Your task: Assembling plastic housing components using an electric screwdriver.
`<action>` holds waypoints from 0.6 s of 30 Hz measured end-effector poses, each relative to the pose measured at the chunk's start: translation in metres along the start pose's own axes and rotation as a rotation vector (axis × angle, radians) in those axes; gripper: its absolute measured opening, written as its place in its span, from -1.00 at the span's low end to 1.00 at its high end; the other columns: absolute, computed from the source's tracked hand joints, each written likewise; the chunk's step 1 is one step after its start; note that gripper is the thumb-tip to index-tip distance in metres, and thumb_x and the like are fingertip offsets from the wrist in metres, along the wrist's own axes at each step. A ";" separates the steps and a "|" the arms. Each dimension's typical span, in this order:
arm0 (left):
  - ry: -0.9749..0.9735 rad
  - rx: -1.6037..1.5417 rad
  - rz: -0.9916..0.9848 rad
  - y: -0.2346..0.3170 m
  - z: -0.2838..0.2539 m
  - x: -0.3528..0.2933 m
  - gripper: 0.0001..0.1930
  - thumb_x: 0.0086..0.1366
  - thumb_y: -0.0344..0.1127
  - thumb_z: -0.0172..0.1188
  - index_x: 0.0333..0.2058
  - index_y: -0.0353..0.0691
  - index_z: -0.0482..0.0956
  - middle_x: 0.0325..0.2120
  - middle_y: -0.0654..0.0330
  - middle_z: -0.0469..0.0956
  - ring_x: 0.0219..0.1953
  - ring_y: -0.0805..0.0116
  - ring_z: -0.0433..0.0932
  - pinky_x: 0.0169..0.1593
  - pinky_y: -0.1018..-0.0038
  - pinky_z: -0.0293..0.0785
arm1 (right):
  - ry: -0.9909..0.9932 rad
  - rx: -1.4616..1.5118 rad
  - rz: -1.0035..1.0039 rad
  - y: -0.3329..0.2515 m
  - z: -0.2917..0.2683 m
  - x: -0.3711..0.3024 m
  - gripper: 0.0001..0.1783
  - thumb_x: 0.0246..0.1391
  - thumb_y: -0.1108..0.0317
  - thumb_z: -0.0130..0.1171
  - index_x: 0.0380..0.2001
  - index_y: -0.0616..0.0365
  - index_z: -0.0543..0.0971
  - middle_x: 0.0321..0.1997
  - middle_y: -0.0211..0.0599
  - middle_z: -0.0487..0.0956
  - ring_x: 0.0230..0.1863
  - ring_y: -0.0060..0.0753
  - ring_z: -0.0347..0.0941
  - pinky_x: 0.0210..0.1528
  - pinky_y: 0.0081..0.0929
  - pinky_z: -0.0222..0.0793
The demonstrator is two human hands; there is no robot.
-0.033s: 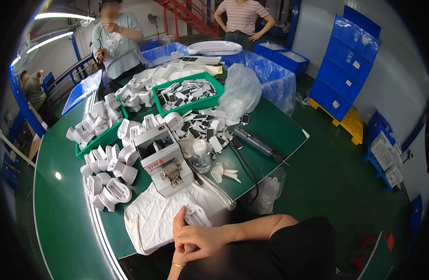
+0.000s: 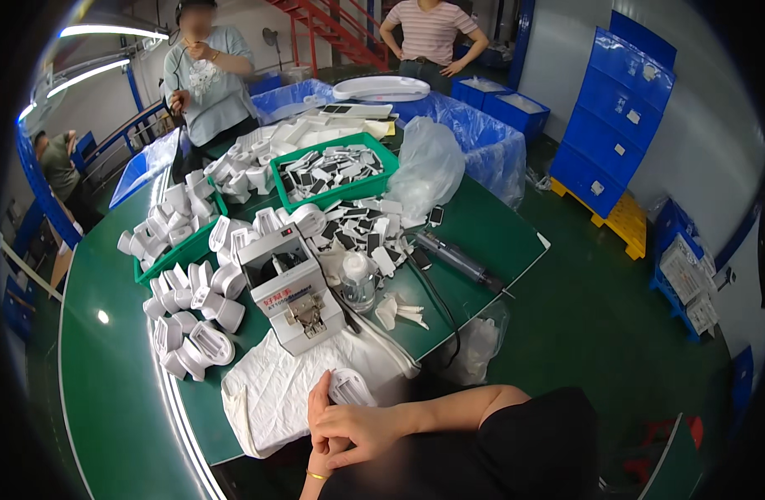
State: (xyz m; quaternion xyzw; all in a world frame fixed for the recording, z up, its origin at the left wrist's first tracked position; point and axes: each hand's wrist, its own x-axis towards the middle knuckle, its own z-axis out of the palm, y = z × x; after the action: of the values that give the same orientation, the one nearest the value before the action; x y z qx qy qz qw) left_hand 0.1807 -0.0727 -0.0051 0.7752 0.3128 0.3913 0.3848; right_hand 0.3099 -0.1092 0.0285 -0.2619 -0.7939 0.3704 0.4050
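Observation:
On the white cloth [image 2: 274, 387] at the near table edge lies a white oval plastic housing [image 2: 351, 387], its slotted recess facing up. My left hand [image 2: 320, 408] is beside it, fingers stretched forward and partly covered. My right hand [image 2: 361, 429] crosses over, its bent fingers and thumb closed around my left hand. Whether either hand touches the housing cannot be made out. Just beyond stands a small grey bench machine [image 2: 295, 292] with a metal mechanism at its front. To its right are a clear bottle [image 2: 358, 279] and a crumpled white glove-like piece [image 2: 399, 311].
White housings [image 2: 203, 292] cluster left of the machine. A green tray [image 2: 336, 167] holds small grey-and-white parts; more lie loose beside it. A power screwdriver [image 2: 457, 257] with a black cord lies right. Two people stand beyond the table. Blue crates [image 2: 620, 117] stack on a yellow pallet.

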 end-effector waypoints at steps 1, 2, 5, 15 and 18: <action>-0.002 -0.005 0.011 -0.002 0.002 0.001 -0.37 0.21 -0.25 0.11 0.25 -0.36 0.27 0.10 -0.08 0.43 0.11 -0.08 0.40 0.20 0.20 0.31 | -0.009 0.038 0.015 0.002 0.002 -0.001 -0.68 0.04 0.20 0.28 -0.28 0.21 0.48 -0.25 -0.18 0.52 -0.21 -0.13 0.39 -0.11 -0.31 0.30; -0.002 -0.014 -0.004 -0.004 0.001 -0.001 -0.37 0.22 -0.25 0.11 0.24 -0.36 0.27 0.10 -0.07 0.43 0.11 -0.07 0.41 0.20 0.20 0.32 | -0.019 0.057 0.026 0.005 0.004 -0.001 -0.72 0.04 0.24 0.26 -0.29 0.21 0.49 -0.27 -0.19 0.52 -0.23 -0.16 0.40 -0.13 -0.33 0.30; 0.001 -0.015 -0.001 -0.008 0.001 -0.004 -0.38 0.21 -0.26 0.11 0.24 -0.37 0.29 0.09 -0.05 0.45 0.10 -0.03 0.42 0.19 0.22 0.33 | -0.031 0.079 0.055 0.011 0.006 -0.001 -0.75 0.05 0.27 0.25 -0.31 0.21 0.50 -0.30 -0.21 0.53 -0.26 -0.19 0.40 -0.15 -0.33 0.31; -0.015 0.003 0.027 -0.008 -0.001 0.000 -0.36 0.18 -0.32 0.11 0.26 -0.36 0.27 0.09 0.00 0.46 0.08 0.03 0.44 0.17 0.27 0.35 | 0.011 0.030 0.023 0.018 0.010 -0.003 -0.78 0.06 0.29 0.26 -0.33 0.21 0.52 -0.34 -0.22 0.53 -0.27 -0.20 0.41 -0.17 -0.33 0.32; -0.017 0.000 0.030 -0.012 -0.001 -0.001 -0.36 0.19 -0.31 0.11 0.26 -0.36 0.27 0.09 0.00 0.45 0.07 0.03 0.44 0.16 0.27 0.35 | 0.015 0.030 0.027 0.017 0.009 -0.003 -0.78 0.05 0.29 0.26 -0.34 0.21 0.52 -0.35 -0.22 0.53 -0.27 -0.19 0.41 -0.17 -0.33 0.32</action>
State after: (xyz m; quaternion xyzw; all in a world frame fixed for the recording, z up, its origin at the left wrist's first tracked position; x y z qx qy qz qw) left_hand 0.1769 -0.0671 -0.0152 0.7831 0.2979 0.3904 0.3816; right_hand 0.3054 -0.1046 0.0096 -0.2692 -0.7816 0.3855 0.4100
